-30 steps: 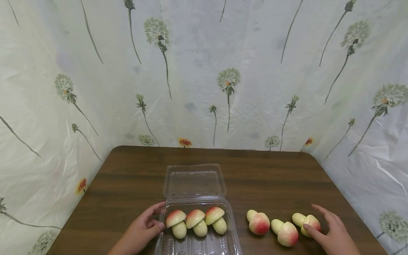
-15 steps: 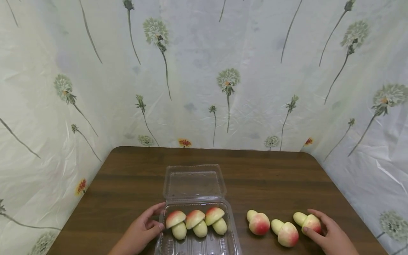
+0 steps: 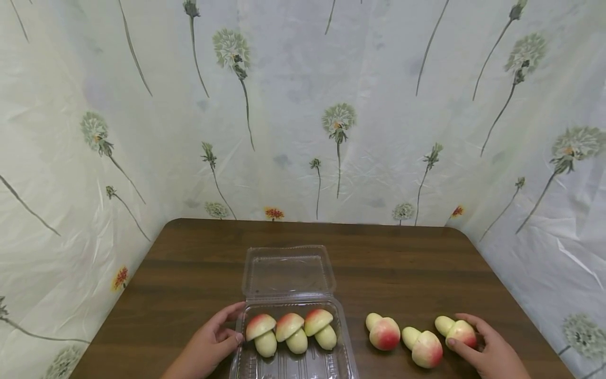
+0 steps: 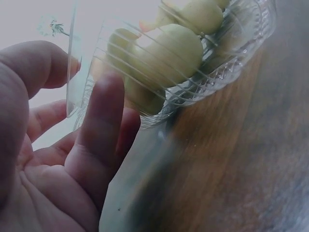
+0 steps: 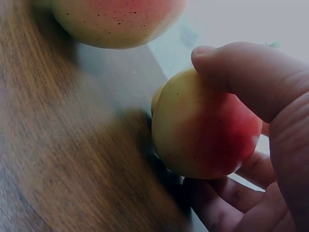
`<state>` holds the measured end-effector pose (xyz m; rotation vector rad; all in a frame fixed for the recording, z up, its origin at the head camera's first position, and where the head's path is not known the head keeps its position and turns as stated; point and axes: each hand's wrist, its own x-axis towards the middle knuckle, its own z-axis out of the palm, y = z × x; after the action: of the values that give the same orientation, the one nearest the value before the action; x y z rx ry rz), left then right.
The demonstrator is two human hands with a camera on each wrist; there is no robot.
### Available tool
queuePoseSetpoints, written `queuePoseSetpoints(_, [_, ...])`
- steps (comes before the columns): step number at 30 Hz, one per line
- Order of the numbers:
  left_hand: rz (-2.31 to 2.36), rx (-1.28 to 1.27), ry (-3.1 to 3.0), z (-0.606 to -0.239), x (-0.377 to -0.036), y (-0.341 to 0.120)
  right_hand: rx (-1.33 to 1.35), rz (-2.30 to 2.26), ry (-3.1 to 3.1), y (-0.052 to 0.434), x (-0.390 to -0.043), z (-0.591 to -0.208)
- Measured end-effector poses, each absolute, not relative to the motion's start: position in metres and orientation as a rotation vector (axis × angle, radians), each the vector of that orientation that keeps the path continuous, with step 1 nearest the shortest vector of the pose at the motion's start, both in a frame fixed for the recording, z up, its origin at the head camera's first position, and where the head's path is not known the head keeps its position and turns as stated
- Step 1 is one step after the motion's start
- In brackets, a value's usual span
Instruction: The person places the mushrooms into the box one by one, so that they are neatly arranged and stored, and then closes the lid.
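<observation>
A clear plastic clamshell box [image 3: 246,363] lies open on the brown table [image 3: 407,273], its lid [image 3: 288,271] flat behind it. Three red-and-yellow mushroom-shaped fruits [image 3: 290,331] sit in a row inside. My left hand [image 3: 213,342] rests against the box's left wall [image 4: 159,96], fingers loosely curved on the rim. Three more such fruits lie in a row to the right. My right hand [image 3: 487,350] grips the rightmost one [image 3: 456,331], thumb and fingers curled round it [image 5: 203,130]. The middle fruit [image 3: 423,347] and the left one [image 3: 383,331] lie free.
A pale sheet printed with dandelions hangs behind and on both sides of the table. The table's far edge and rounded corners show at the back. The neighbouring fruit [image 5: 116,19] lies close above the held one in the right wrist view.
My right hand has closed round the rightmost fruit, which it only touched a second ago. The left hand and the box have not moved.
</observation>
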<state>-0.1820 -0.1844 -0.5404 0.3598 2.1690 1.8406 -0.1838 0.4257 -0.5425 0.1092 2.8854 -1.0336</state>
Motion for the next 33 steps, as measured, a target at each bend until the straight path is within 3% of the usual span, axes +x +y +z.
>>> queuePoseSetpoints(19, [1.863, 0.347, 2.145, -0.543, -0.183, -0.185, 0.199, -1.103, 2.951, 0.422, -0.181, -0.534])
queuePoseSetpoints(33, [1.875, 0.371, 2.138, -0.546, -0.183, -0.186, 0.122, -1.272, 3.099, 0.398, -0.18, -0.534])
